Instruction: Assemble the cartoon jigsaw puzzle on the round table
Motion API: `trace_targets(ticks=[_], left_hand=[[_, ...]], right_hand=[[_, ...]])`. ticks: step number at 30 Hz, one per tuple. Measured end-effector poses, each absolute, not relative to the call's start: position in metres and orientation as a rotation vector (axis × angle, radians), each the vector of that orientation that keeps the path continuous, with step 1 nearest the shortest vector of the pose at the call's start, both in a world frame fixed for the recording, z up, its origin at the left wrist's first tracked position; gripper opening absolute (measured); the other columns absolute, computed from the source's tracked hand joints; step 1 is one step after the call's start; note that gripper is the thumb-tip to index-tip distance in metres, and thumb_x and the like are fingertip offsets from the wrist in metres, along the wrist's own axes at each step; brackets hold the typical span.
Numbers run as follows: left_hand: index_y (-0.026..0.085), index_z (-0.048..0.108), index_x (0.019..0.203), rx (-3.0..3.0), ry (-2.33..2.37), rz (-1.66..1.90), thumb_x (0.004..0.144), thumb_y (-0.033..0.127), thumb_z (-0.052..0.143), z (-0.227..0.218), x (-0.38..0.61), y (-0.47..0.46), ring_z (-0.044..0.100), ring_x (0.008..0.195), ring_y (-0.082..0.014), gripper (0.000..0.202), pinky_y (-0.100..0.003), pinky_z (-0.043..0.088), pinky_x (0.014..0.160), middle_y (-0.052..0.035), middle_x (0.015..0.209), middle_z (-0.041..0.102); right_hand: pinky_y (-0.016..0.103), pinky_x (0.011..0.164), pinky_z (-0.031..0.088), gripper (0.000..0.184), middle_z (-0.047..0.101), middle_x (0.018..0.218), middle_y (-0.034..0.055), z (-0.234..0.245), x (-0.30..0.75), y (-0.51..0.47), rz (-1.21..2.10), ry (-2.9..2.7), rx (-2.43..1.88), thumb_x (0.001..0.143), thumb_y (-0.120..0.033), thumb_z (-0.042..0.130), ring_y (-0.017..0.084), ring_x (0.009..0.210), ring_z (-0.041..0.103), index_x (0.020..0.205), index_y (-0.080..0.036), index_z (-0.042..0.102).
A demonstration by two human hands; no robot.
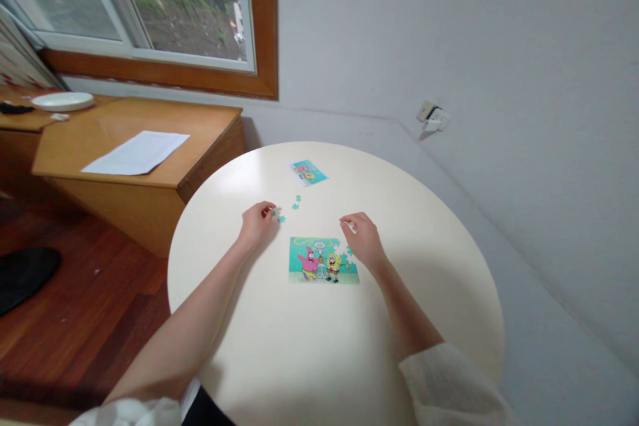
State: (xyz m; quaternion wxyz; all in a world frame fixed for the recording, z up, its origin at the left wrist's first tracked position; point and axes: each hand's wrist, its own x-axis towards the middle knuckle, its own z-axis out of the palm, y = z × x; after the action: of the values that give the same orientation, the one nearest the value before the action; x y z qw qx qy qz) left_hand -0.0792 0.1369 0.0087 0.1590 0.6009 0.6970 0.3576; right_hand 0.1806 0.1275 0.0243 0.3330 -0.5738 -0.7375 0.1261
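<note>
A small cartoon jigsaw puzzle [319, 261] lies on the round cream table [309, 346], with gaps at its upper right corner. My left hand [257, 223] rests to the upper left of it, fingers curled and pinching a teal loose piece [274, 213]. Two more loose pieces [296, 203] lie just beyond that hand. My right hand [363, 238] sits at the puzzle's upper right corner, fingers curled together over the gap; what they hold is hidden. A small reference picture card [308, 172] lies further back on the table.
A wooden cabinet [134, 166] with a sheet of paper [137, 152] stands to the left below a window. A white plate [62, 101] sits on a further desk. A wall socket [433, 116] is at the right. Wooden floor lies at left.
</note>
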Motion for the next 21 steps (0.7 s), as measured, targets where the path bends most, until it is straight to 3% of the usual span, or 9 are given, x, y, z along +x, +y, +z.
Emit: trace_targets(ticks=[6, 11, 17, 21], left_hand=[[0.02, 0.068, 0.092, 1.761, 2.157, 0.812, 0.079, 0.019, 0.043, 0.011, -0.083, 0.137, 0.06, 0.083, -0.0213, 0.029, -0.035, 0.038, 0.079, -0.0069, 0.089, 0.068], [0.021, 0.069, 0.092, 1.755, 2.207, 0.727, 0.08, 0.019, 0.04, 0.014, -0.085, 0.135, 0.059, 0.087, -0.0257, 0.031, -0.041, 0.035, 0.079, -0.0095, 0.09, 0.066], [0.021, 0.068, 0.093, 1.725, 2.206, 0.8, 0.079, 0.021, 0.042, 0.013, -0.086, 0.135, 0.057, 0.089, -0.0265, 0.029, -0.041, 0.035, 0.079, -0.0105, 0.093, 0.063], [0.02, 0.068, 0.091, 1.719, 2.18, 0.86, 0.078, 0.02, 0.043, 0.011, -0.087, 0.137, 0.056, 0.09, -0.0274, 0.028, -0.042, 0.034, 0.079, -0.0115, 0.093, 0.063]], right_hand=[[0.027, 0.078, 0.043, 0.015, 0.064, 0.087, 0.0062, 0.036, 0.137, 0.178, 0.411, -2.065, -1.507, 0.078, -0.016, 0.054, 0.015, 0.076, 0.058, 0.079, -0.017, 0.069], [0.025, 0.077, 0.044, 0.012, 0.067, 0.087, 0.0046, 0.028, 0.106, 0.215, 0.52, -2.085, -1.565, 0.076, -0.021, 0.06, 0.015, 0.08, 0.06, 0.083, -0.018, 0.069], [0.028, 0.075, 0.044, 0.023, 0.067, 0.093, 0.0069, 0.021, 0.09, 0.233, 0.562, -2.125, -1.607, 0.069, -0.031, 0.068, 0.018, 0.085, 0.06, 0.088, -0.018, 0.068], [0.028, 0.073, 0.045, 0.02, 0.067, 0.093, 0.0058, 0.021, 0.086, 0.239, 0.582, -2.13, -1.675, 0.067, -0.031, 0.069, 0.018, 0.086, 0.06, 0.084, -0.02, 0.068]])
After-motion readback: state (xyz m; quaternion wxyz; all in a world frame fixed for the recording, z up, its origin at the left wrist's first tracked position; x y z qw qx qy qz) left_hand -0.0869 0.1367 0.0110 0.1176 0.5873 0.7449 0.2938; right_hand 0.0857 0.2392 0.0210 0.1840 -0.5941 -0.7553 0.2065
